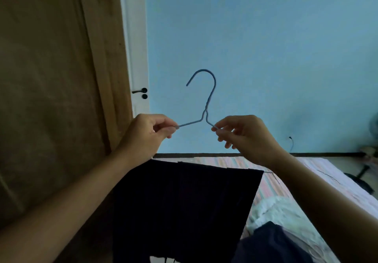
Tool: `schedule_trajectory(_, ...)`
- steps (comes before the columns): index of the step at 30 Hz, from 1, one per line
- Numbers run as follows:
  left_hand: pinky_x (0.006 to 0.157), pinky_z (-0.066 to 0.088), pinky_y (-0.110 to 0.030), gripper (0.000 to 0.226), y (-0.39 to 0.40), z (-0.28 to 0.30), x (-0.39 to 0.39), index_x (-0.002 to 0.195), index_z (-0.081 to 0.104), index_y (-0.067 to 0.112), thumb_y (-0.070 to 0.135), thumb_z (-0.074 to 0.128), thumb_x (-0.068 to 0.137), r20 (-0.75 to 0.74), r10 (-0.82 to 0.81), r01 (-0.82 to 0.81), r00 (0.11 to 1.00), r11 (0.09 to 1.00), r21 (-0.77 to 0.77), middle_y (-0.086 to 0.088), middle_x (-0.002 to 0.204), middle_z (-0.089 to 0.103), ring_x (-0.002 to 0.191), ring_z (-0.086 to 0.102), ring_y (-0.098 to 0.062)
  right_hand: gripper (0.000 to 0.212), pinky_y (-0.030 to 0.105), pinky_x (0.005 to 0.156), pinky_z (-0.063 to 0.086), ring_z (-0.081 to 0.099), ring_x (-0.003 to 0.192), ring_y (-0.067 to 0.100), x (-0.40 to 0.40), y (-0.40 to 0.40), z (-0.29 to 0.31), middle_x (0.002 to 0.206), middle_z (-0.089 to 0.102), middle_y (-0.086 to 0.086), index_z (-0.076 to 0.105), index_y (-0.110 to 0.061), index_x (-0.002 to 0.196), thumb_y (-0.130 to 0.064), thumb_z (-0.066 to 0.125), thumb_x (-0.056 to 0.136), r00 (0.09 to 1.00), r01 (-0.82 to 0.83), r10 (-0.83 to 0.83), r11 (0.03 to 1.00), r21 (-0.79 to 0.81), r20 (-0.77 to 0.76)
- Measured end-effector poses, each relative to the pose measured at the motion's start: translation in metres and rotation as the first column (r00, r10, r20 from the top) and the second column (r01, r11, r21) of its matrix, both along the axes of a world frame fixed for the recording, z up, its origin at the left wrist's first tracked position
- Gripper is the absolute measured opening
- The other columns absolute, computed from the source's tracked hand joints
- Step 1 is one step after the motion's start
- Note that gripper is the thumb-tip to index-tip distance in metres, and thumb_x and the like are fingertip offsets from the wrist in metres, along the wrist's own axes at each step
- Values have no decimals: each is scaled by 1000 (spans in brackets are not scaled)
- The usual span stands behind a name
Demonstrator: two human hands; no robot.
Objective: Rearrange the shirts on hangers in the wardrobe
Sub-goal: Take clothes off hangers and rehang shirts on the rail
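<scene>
We see a pale grey-blue wire hanger [204,103] against a light blue wall [266,38]. Below it hangs a very dark, near-black garment [184,201], plain with no pattern we can make out. The wardrobe door [51,78] on the left is brown wood grain, and beside it a white door [134,48] carries a black handle [141,92]. The bed sheet [272,181] shows thin pastel stripes of pink and other hues, and a dark skirting line [327,154] runs along the wall's foot

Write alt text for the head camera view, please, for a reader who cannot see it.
Two hands hold up a blue wire hanger against a blue wall: left hand and right hand each pinch one shoulder. A dark garment hangs below, beside a wooden wardrobe door.
</scene>
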State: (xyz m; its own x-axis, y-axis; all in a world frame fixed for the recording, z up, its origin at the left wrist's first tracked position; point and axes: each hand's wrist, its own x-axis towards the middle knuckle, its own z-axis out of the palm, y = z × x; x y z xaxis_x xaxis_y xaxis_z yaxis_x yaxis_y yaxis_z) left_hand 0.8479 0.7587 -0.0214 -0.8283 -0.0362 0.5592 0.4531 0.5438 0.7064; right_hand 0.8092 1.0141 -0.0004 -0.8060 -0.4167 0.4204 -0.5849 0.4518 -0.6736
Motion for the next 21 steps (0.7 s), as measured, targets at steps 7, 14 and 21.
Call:
schedule_trajectory(7, 67, 51, -26, 25, 61, -17, -40, 80, 73, 31, 8, 69, 88, 76, -269, 271, 960, 962, -21, 6, 66, 70, 59, 61, -3, 6, 17, 58, 47, 66, 56, 11, 28, 62, -23, 70, 72, -6, 77, -20, 88, -20, 71, 90, 947, 321, -321, 947, 7, 31)
schedule_trajectory(14, 57, 47, -10, 22, 102, -36, -47, 82, 70, 35, 13, 72, 88, 132, -496, 509, 859, 855, -97, 12, 69, 71, 64, 66, -2, 6, 17, 59, 47, 68, 58, 11, 88, 86, -46, 70, 73, -7, 78, -20, 87, -17, 73, 89, 822, 566, -566, 824, 21, 53)
schedule_trajectory(21, 59, 45, -8, 22, 130, -58, -40, 81, 72, 33, 11, 75, 84, 158, -656, 673, 738, 735, -86, 18, 62, 69, 58, 64, 0, 7, 16, 58, 51, 69, 60, 14, 144, 91, -66, 73, 74, -2, 78, -15, 92, -13, 73, 89, 709, 699, -698, 714, 31, 100)
